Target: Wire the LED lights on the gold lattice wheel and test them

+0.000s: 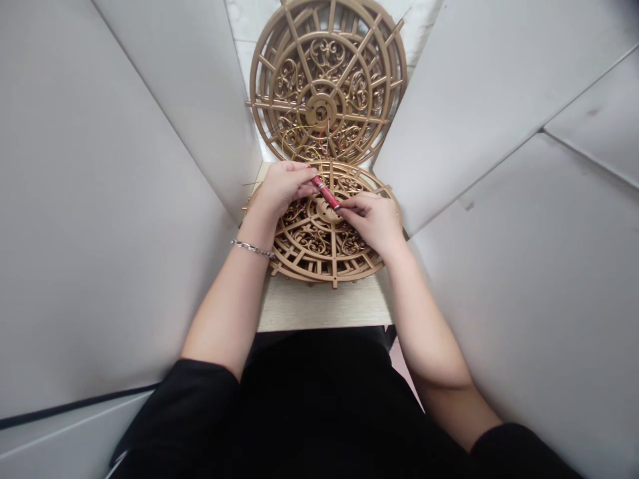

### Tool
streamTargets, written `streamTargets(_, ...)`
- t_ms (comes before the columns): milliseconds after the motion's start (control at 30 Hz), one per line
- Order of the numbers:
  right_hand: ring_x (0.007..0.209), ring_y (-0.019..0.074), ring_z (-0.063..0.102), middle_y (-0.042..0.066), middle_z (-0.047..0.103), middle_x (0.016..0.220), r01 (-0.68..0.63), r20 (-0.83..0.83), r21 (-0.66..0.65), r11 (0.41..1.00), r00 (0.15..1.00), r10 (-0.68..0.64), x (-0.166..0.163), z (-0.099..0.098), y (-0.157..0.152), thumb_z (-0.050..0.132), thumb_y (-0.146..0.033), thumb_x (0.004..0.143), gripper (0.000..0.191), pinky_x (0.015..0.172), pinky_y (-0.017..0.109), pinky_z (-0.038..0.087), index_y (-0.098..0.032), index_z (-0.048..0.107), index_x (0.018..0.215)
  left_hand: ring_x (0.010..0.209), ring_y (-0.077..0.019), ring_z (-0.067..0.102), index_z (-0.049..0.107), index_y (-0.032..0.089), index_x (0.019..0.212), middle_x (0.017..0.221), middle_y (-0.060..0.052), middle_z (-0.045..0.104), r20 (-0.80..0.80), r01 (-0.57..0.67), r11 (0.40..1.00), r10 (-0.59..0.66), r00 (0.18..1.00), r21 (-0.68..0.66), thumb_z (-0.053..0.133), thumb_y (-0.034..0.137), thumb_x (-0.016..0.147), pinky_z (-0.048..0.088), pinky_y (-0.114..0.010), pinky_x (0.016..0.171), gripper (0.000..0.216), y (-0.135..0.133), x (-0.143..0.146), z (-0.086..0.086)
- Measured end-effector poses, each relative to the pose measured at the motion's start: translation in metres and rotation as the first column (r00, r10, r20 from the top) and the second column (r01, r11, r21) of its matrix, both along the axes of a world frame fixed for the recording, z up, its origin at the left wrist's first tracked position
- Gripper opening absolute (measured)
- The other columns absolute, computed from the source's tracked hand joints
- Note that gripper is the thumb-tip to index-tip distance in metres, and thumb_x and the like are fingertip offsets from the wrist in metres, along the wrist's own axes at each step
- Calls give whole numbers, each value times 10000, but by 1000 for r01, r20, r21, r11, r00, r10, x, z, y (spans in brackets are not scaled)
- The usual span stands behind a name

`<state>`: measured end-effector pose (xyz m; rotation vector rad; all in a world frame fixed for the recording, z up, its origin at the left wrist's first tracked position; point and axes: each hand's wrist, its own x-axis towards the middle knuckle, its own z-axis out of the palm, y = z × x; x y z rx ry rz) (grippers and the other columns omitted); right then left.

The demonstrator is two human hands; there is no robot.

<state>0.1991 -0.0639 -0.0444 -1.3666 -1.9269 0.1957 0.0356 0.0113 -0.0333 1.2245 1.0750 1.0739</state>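
A round gold openwork grille (319, 249) lies flat on a pale wooden table (319, 306). Above its hub, my left hand (282, 189) and my right hand (372, 219) both pinch a small red cylinder (325, 193) that slants between them. My left fingers are closed on its upper end, my right fingers on its lower metal tip. A silver bracelet (252, 249) circles my left wrist. Thin yellow and red wires (309, 136) run from behind my hands toward the stack beyond.
A stack of similar gold round grilles (327, 80) leans upright at the table's far end. Tall white panels (124, 166) close in on the left and white panels (499, 166) on the right, leaving a narrow work strip.
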Motion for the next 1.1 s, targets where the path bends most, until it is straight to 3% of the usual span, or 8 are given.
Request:
streamTargets(533, 706, 129, 572, 4, 653, 744, -52, -42, 11, 999, 998, 53, 0, -1, 1, 534, -272, 776, 154, 675, 274, 420, -213, 676, 761, 617, -45, 570, 572, 134, 682, 608, 1, 560, -38, -36, 998, 38, 999, 57, 560, 131, 724, 437, -152, 558, 44, 2, 0, -2)
streamTargets(700, 693, 131, 578, 7, 659, 733, -13, -101, 2, 1000, 995, 13, -2, 2, -2, 515, -291, 788, 184, 664, 264, 428, -199, 674, 775, 598, -21, 581, 573, 131, 720, 665, 2, 601, 147, 90, 996, -87, 985, -17, 540, 149, 753, 463, -99, 572, 50, -1, -5, 3)
streamTargets(833, 711, 136, 582, 14, 656, 742, 39, -178, 29, 999, 983, -34, 2, -3, 3, 507, -317, 790, 205, 678, 267, 436, -184, 660, 763, 579, -1, 577, 573, 126, 707, 660, 5, 612, 284, 107, 990, -76, 956, -95, 519, 163, 779, 454, -46, 553, 97, 1, -9, 5)
streamTargets(967, 666, 137, 576, 3, 626, 683, 182, -276, 16, 983, 946, -170, 9, -14, 12, 484, -394, 790, 253, 663, 286, 446, -191, 636, 785, 546, 1, 568, 580, 129, 705, 631, 11, 609, 327, 142, 974, -77, 942, -179, 490, 157, 790, 442, -34, 508, 127, 3, -13, 7)
streamTargets(1100, 552, 101, 564, -9, 594, 632, 195, -442, -48, 980, 875, -196, 13, -18, 18, 435, -432, 810, 299, 594, 258, 468, -184, 601, 806, 493, -11, 546, 606, 123, 718, 566, 3, 583, 319, 198, 950, -115, 941, -242, 454, 159, 795, 450, -57, 501, 175, -2, -16, 13)
